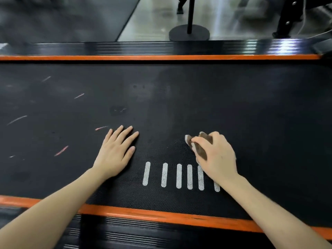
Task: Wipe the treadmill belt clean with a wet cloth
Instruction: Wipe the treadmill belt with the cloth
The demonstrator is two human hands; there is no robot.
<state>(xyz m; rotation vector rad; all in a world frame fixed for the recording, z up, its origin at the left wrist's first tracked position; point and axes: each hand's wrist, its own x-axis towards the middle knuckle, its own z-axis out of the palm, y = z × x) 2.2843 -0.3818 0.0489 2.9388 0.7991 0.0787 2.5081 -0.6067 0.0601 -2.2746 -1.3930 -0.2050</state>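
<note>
The black textured treadmill belt (179, 105) runs across the whole view between two orange strips. My right hand (217, 155) presses a crumpled brown and white cloth (199, 149) onto the belt just above a row of white stripes (179, 176). My left hand (116, 150) lies flat on the belt with its fingers spread, holding nothing. Several thin pale and reddish streaks (62, 150) mark the belt on the left side.
Orange trim (161, 57) and a ribbed black side rail (161, 47) border the far edge; the same trim (161, 215) and rail (143, 234) border the near edge. Beyond stand a round black stand base (189, 34), a shiny floor and black equipment legs (285, 24).
</note>
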